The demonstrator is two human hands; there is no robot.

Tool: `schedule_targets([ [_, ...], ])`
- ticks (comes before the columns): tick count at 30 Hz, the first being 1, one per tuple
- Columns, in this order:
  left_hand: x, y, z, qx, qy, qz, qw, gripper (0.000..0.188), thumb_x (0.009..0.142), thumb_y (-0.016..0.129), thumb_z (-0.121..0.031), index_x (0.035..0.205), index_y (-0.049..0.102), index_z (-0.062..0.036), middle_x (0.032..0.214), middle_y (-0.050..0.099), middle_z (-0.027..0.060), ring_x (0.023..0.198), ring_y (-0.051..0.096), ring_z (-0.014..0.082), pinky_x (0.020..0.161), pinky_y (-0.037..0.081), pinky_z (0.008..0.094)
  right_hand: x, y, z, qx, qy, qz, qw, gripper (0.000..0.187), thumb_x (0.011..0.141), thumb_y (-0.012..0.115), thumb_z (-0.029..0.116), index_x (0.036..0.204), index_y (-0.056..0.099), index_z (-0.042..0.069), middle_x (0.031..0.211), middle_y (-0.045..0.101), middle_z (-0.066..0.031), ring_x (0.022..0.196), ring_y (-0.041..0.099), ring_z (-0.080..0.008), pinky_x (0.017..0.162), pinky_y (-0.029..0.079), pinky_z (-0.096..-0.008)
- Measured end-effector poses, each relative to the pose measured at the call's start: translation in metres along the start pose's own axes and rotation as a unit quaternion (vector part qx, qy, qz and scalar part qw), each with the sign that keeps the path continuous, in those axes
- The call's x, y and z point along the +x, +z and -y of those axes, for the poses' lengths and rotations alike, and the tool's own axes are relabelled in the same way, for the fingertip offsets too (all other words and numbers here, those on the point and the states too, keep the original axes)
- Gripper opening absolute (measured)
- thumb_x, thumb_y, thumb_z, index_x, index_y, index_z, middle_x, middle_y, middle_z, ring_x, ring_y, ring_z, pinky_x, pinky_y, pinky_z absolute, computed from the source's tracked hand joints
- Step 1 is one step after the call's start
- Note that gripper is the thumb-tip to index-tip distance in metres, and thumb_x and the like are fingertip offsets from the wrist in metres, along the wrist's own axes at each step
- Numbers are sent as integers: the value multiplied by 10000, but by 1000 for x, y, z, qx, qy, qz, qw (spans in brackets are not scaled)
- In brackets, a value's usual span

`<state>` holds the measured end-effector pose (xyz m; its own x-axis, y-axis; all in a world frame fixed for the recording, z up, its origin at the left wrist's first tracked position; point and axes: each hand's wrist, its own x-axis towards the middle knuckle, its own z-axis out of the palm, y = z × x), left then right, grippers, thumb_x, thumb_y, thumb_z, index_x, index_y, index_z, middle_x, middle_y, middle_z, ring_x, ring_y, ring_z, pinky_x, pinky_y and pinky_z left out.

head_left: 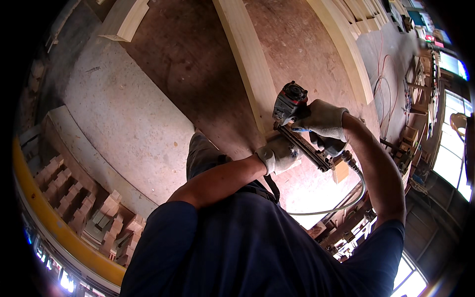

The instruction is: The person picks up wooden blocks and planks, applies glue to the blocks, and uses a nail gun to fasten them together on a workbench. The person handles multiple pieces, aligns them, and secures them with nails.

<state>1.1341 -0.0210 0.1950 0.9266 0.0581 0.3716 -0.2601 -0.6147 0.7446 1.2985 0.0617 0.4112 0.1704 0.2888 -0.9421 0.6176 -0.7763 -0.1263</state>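
Observation:
My right hand [324, 120], in a pale work glove, is wrapped round the handle of a black air nail gun [291, 103]. Its long magazine [309, 152] slants down to the right, and an air hose [362, 183] runs from the handle. My left hand [278, 154], gloved too, is low beside the magazine, at the near end of a long pale wooden beam [250, 64]. The magazine hides its fingers, so whether it grips anything does not show. The nail gun's nose is close to the beam's near end; I cannot tell whether they touch.
A second long beam [346, 44] lies to the right on the worn brownish panel [183, 64]. A short timber end [123, 22] is at the upper left. Small wood blocks [341, 171] sit beyond the hose fitting. Stacked blocks [67, 193] and a yellow rail [59, 227] are at lower left.

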Motion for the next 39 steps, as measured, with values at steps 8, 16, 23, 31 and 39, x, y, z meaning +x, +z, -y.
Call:
schedule_targets([
  [8, -1, -8, -4, -28, -20, 3, 999, 338, 961, 692, -269, 1254, 687, -100, 1229, 670, 190, 1166, 638, 376, 1037, 501, 496, -6, 9, -6, 68, -24, -12, 997, 340, 967, 789, 326, 1028, 742, -5, 679, 683, -66, 534, 674, -154, 487, 557, -331],
  [16, 10, -38, -5, 89, 24, 127, 988, 455, 910, 715, -429, 1107, 734, -20, 1287, 660, 221, 1297, 571, 430, 1219, 374, 588, -95, 36, -61, 318, -56, -180, 929, 255, 966, 810, 280, 1014, 696, 57, 675, 639, -5, 529, 643, -113, 481, 539, -309],
  [23, 4, -31, -44, 221, 99, 340, 909, 975, 869, 668, -637, 1590, 434, -24, 1613, 406, 297, 1560, 304, 506, 1317, 114, 685, -114, 155, -166, 425, 3, -341, 838, 159, 968, 785, 207, 939, 705, 73, 708, 642, 14, 562, 609, -107, 508, 501, -330],
  [31, 4, -47, -13, 191, 135, 358, 904, 531, 919, 585, -261, 1400, 598, -37, 1237, 637, 177, 1280, 573, 367, 1319, 140, 646, -60, 311, -208, 443, 143, -387, 796, 348, 876, 802, 346, 1088, 788, 70, 842, 791, -113, 773, 781, -250, 698, 617, -416],
  [39, -9, -219, 52, 296, 120, 370, 873, 541, 905, 597, -164, 1439, 631, -81, 1543, 535, 174, 1531, 399, 440, 1316, 153, 643, -43, 379, -203, 366, 263, -385, 805, 492, 878, 765, 484, 1160, 739, 82, 1042, 795, -201, 1036, 758, -413, 895, 597, -502],
])
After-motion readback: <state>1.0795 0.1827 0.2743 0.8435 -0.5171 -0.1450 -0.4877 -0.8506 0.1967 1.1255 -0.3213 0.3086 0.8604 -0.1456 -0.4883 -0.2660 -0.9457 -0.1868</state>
